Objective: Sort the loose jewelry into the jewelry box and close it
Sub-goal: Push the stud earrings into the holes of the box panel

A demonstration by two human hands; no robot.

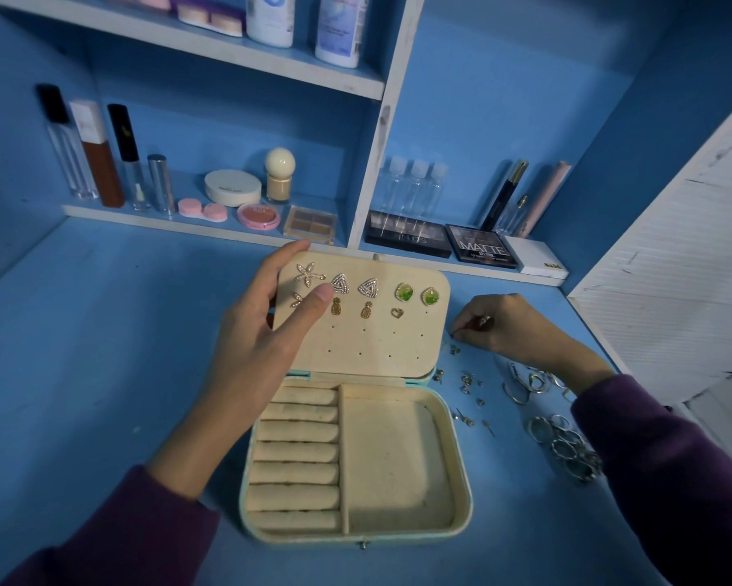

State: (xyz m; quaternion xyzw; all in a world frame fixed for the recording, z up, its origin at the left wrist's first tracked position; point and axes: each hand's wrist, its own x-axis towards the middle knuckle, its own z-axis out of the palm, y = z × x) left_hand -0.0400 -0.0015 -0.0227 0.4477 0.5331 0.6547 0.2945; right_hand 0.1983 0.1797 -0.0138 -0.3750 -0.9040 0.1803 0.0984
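Observation:
The cream-lined jewelry box lies open on the blue desk. Its raised lid panel carries several earrings: flower, triangle, green-stone, pineapple and a single heart stud. My left hand holds the lid's left edge, thumb across the front, fingers behind. My right hand is right of the lid, fingertips pinching a tiny piece on the desk; what it is I cannot make out. Loose studs and backs, hoop earrings and silver rings lie scattered to the box's right.
Ring rolls fill the box's left half; beside them is a bare square compartment. Cosmetics stand on the low shelf behind: bottles, compacts, eyeshadow palettes. A white panel rises at the right.

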